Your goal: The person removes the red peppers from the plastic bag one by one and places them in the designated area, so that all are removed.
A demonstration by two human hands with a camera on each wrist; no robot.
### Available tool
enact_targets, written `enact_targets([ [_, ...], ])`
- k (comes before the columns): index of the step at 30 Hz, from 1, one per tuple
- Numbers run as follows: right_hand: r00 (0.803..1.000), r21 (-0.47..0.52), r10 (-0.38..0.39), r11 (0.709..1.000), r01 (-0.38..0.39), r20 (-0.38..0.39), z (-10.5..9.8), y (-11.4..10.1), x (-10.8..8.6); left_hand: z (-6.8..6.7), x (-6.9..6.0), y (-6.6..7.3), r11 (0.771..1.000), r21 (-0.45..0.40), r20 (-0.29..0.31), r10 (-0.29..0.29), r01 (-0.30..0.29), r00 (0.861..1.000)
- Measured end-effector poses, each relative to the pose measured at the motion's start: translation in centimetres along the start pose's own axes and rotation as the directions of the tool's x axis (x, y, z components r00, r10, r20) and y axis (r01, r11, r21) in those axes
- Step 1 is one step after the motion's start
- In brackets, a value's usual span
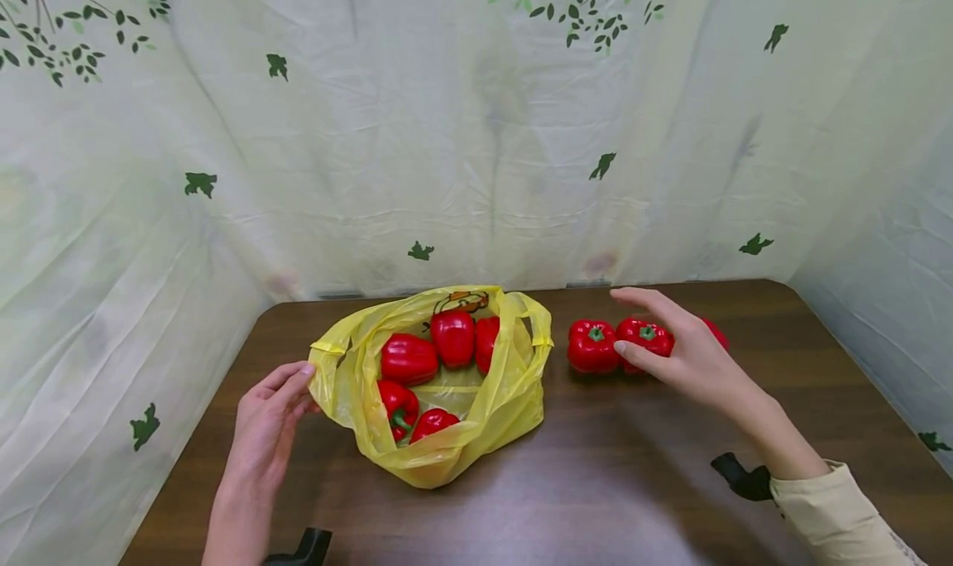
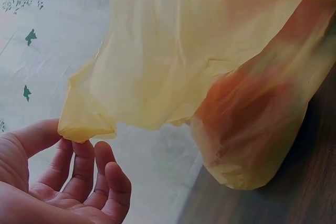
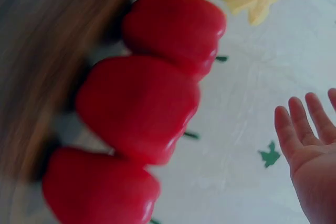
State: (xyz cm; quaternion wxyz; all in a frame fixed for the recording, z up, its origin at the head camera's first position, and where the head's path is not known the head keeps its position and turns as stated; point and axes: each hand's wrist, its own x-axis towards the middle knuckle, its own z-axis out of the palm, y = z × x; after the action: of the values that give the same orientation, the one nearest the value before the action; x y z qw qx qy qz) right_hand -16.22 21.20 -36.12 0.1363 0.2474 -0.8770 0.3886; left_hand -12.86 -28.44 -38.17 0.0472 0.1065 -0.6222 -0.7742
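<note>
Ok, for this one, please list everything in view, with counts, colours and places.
Table: one, brown, across the lower head view.
Backdrop: one, pale with green prints, behind the table and along its sides.
Plastic bag: one, yellow, standing open on the table.
Bagged peppers: five visible, red, inside the bag.
Loose peppers: three, red, in a row on the table right of the bag.
Dark pieces: two, black, one near each wrist; purpose unclear.
Sleeve: one, cream, on the right forearm.
Left hand: one, bare, pinching the bag's left edge.
Right hand: one, bare, above the loose peppers.
</note>
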Motion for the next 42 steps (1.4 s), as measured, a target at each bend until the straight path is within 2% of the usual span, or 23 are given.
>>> enact_targets([
  [10, 0.997, 0.123, -0.081, 0.989, 0.078, 0.018, 2.5, -2.0, 2.1, -0.1, 0.1, 0.0, 1.000, 0.000, -0.008, -0.006, 0.006, 1.000],
  [17, 0.996, 0.220, -0.085, 0.972, 0.082, 0.006, 4.4, -3.3, 2.9, 0.0, 0.1, 0.0, 1.000, 0.013, -0.002, -0.010, 0.010, 1.000],
  [22, 0.992, 0.292, -0.130, 0.949, 0.123, 0.004, 6.1, -4.8, 4.1, 0.0, 0.1, -0.1, 1.000, 0.008, -0.001, -0.008, 0.008, 1.000],
  [30, 0.971, 0.403, -0.237, 0.891, 0.210, 0.017, 9.1, -7.5, 6.6, -0.2, 0.0, 0.1, 1.000, 0.010, 0.000, -0.007, 0.007, 1.000],
  [33, 0.966, 0.396, -0.256, 0.891, 0.221, 0.038, 10.3, -8.4, 7.6, -0.2, 0.0, 0.2, 1.000, 0.011, 0.002, -0.005, 0.005, 1.000],
  [37, 0.967, 0.332, -0.227, 0.927, 0.176, 0.120, 12.1, -9.3, 8.8, -0.3, 0.0, 0.2, 1.000, 0.016, 0.008, -0.002, 0.001, 1.000],
  [42, 0.956, 0.217, -0.174, 0.968, 0.123, 0.235, 13.9, -9.3, 9.6, -0.3, 0.1, 0.2, 1.000, 0.014, 0.023, -0.006, 0.005, 1.000],
])
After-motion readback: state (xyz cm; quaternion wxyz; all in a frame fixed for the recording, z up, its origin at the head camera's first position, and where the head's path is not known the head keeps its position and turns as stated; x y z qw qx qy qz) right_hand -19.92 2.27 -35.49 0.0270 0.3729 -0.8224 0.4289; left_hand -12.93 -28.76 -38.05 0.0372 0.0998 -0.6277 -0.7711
